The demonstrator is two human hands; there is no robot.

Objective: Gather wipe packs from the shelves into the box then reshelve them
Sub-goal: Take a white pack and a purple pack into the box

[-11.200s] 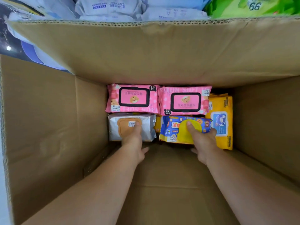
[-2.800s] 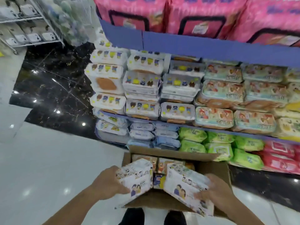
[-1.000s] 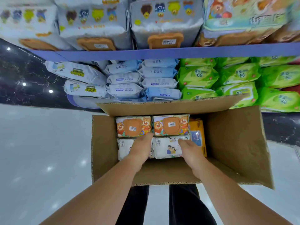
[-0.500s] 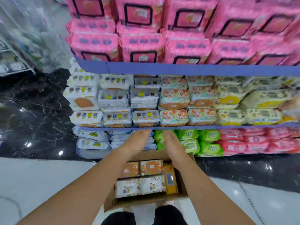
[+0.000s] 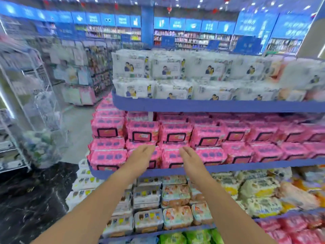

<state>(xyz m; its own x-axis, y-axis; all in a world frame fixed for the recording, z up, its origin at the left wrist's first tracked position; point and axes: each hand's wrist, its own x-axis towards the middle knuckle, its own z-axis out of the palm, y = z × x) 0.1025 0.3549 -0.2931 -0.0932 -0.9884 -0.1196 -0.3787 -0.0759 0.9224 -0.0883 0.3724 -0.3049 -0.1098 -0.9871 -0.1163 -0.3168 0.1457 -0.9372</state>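
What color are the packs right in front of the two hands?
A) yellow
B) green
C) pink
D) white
C: the left hand and the right hand are both open and empty, held up in front of the pink packs.

- Left hand (image 5: 140, 155) and right hand (image 5: 190, 158) are reaching, fingers straight and empty, toward pink packs (image 5: 174, 136) on the middle shelf (image 5: 246, 167).
- White packs (image 5: 167, 69) are sitting above; mixed packs (image 5: 175, 194) are lying below.

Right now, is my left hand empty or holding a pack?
Empty: the left hand is stretched out flat toward the pink wipe packs, gripping nothing.
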